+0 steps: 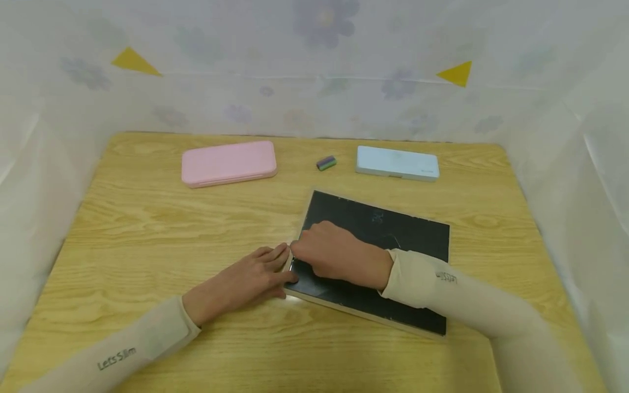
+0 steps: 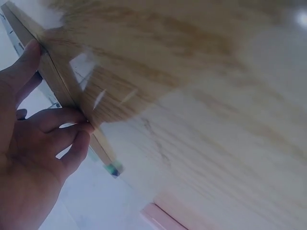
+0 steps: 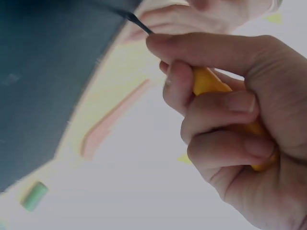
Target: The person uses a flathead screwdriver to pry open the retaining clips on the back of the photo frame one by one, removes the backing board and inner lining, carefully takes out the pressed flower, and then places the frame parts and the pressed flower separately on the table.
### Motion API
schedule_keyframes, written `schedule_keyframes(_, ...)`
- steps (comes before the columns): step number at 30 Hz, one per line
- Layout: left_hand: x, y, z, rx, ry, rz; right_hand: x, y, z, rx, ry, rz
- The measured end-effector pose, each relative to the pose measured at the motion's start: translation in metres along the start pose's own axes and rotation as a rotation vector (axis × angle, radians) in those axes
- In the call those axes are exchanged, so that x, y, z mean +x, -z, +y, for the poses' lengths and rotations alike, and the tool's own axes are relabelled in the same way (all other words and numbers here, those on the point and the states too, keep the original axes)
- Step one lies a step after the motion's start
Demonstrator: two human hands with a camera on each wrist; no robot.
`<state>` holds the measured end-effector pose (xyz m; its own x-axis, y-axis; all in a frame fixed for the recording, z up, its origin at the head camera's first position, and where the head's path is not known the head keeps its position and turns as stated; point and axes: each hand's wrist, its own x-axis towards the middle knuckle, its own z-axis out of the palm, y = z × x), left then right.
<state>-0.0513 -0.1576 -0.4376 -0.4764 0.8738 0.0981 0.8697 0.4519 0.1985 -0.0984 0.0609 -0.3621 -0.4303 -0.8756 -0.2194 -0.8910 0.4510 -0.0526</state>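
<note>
A black board [image 1: 417, 234] with pale edges and faint light marks lies slanted on the table. My left hand [image 1: 241, 284] rests against its left edge near the front corner, one fingertip on the black face. In the left wrist view, the fingers [image 2: 74, 143] touch the tan side edge [image 2: 57, 81]. My right hand [image 1: 339, 254] is over the board's left part and grips a yellow-handled tool [image 3: 208, 82]. The tool's thin dark shaft [image 3: 139, 22] points to the board's edge; its tip is blurred. From above, the right hand hides this tool.
Behind the board lie a pink case [image 1: 228, 162], a small green-and-purple cylindrical piece [image 1: 326, 162] and a light blue case [image 1: 397, 162]. The wooden table [image 1: 147, 234] is bordered by pale flowered sheeting [image 1: 221, 65] with two yellow triangles.
</note>
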Motion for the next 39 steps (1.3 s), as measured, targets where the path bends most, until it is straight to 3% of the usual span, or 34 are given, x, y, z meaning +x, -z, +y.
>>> schedule_keyframes(9,0.002,0.000,0.000,-0.058,0.007,0.007,0.022,0.021,-0.004,-0.112,0.105,-0.002)
schedule_keyframes(20,0.000,-0.005,-0.001,-0.064,-0.046,0.106,0.039,0.030,-0.016,-0.145,0.140,-0.009)
schedule_keyframes(23,0.001,-0.005,-0.001,-0.059,-0.049,0.103,0.042,0.031,-0.015,-0.147,0.138,-0.032)
schedule_keyframes(28,0.009,-0.002,0.002,-0.025,-0.021,0.011,0.028,0.029,-0.006,-0.111,0.061,-0.118)
schedule_keyframes(31,0.013,0.003,0.006,0.000,-0.001,-0.051,0.008,0.025,0.005,-0.058,-0.005,-0.114)
schedule_keyframes(35,0.014,0.007,0.007,0.010,0.025,-0.100,-0.024,0.018,0.027,0.061,-0.155,-0.032)
schedule_keyframes(39,0.009,0.009,0.006,-0.019,0.057,-0.102,-0.060,0.010,0.053,0.239,-0.349,0.131)
